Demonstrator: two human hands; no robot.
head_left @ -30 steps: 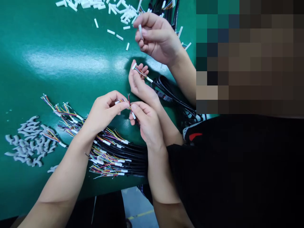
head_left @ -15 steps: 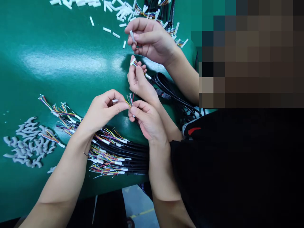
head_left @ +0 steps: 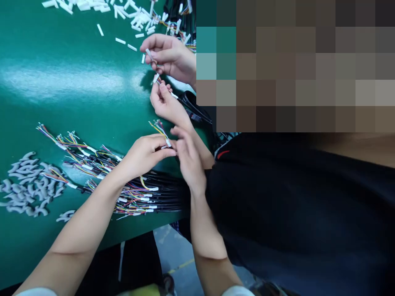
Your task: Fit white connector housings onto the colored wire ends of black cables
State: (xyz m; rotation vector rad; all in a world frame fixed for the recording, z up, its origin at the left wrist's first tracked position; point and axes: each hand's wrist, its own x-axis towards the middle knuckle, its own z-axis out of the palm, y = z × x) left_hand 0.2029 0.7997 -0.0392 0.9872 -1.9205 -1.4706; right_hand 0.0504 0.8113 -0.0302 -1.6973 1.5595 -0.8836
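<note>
My left hand (head_left: pixel 148 155) is closed around a cable just below its fan of thin coloured wires (head_left: pixel 159 128). A white sleeve (head_left: pixel 168 142) shows at the base of those wires, and a bit of something white lies between my fingers. Right beside it, my right hand (head_left: pixel 193 162) has its fingers stretched and slightly blurred, close to the cable; whether they touch it is hard to see. Under my left wrist lies a bundle of black cables (head_left: pixel 168 191) with coloured wire ends and white sleeves.
Grey curved pieces (head_left: pixel 31 185) are heaped at the left of the green table (head_left: pixel 77 102). White tubes (head_left: pixel 89 5) lie scattered at the top. A co-worker's hands (head_left: pixel 168 100) hold a wired cable end and a white tube (head_left: pixel 148 53), close beyond mine.
The wire bundle has passed from my right hand's pinch into my left hand's grip. My right fingers have loosened and stretched out. The whole view has shifted, moving the table leftward.
</note>
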